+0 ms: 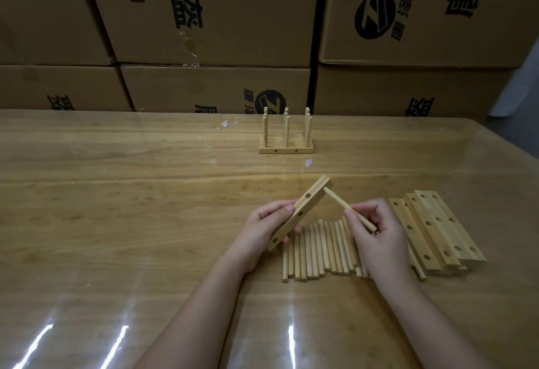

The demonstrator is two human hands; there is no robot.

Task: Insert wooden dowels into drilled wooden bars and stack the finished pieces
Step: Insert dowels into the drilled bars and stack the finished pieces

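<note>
My left hand (264, 227) grips a drilled wooden bar (300, 212), tilted with its far end raised above the table. My right hand (376, 231) pinches a dowel (339, 202) whose far tip meets the bar's upper end at a hole. Under both hands lies a row of several loose dowels (318, 249). To the right of my right hand lies a pile of drilled bars (437, 228). Farther back stand the finished pieces (286, 141), bars side by side with upright dowels.
The wooden table (116, 193) has a glossy clear cover with glare streaks near its front edge. Stacked cardboard boxes (204, 18) wall off the back of the table. Small white scraps (226, 124) lie near the back edge.
</note>
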